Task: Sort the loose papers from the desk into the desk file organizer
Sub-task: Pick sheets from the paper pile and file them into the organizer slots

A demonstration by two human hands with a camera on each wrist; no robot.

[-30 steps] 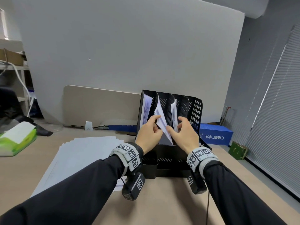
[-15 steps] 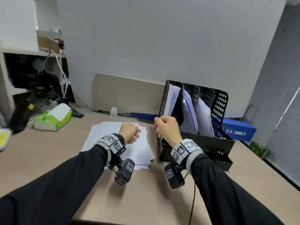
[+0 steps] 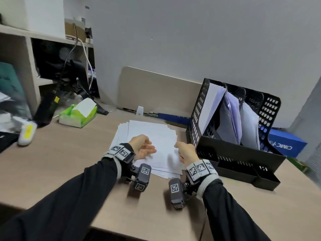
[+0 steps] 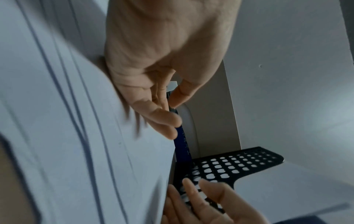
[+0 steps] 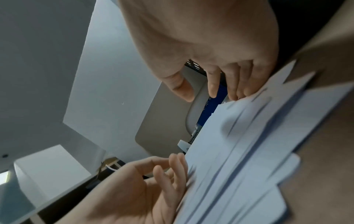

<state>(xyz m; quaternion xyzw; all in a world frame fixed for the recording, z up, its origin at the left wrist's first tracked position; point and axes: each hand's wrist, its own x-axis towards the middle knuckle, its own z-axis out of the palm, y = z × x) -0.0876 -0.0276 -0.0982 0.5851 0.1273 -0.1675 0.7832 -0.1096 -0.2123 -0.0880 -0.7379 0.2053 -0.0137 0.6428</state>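
A fanned stack of loose white papers [image 3: 152,134] lies flat on the desk, left of the black mesh file organizer [image 3: 234,153]. Three of its upright slots hold sheets [image 3: 231,117]. My left hand [image 3: 144,147] rests on its edge on the stack's near left part, fingers relaxed and holding nothing [image 4: 168,106]. At the stack's right edge is my right hand [image 3: 185,151], beside the organizer's front corner. Its fingertips [image 5: 235,95] touch the paper edge while the thumb stays apart. Both wrist views show the papers [image 5: 249,151] blurred.
A green tissue box [image 3: 78,113] sits at the back left, with a white and yellow item [image 3: 27,133] near the desk's left edge. A beige divider panel [image 3: 156,89] stands behind the stack. A blue box [image 3: 286,145] lies behind the organizer. Bare desk lies in front.
Both hands have left the organizer's slots, where they were tucking sheets in, and come down to the paper stack. My head has turned left.
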